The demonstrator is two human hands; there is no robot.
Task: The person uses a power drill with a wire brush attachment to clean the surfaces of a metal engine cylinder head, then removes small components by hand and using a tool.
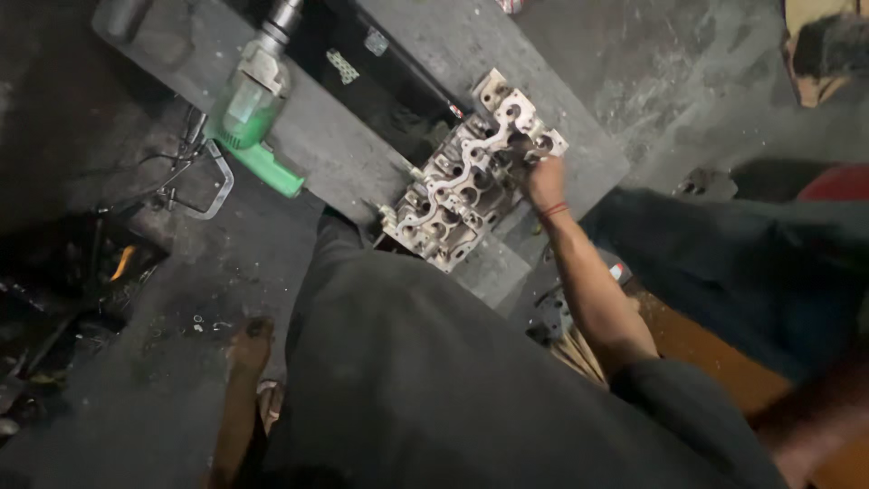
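Note:
A metal cylinder head (457, 195) lies slanted on a grey slab bench (317, 136). It is pale, with several round ports and holes. My right hand (545, 179), with a red thread at the wrist, reaches out from a dark sleeve. Its greasy fingers are curled onto the head's far right end. Whether they also pinch a small part is hidden. My left hand is out of view. My dark clothing fills the lower middle, and a bare foot (250, 340) shows on the floor at the lower left.
A green power tool (252, 113) with a metal nose lies on the bench's left part. A bent metal handle (213, 181) and dark scrap lie on the floor at left. Another person (837, 54) is at the top right. A blurred arm (815, 426) crosses the lower right corner.

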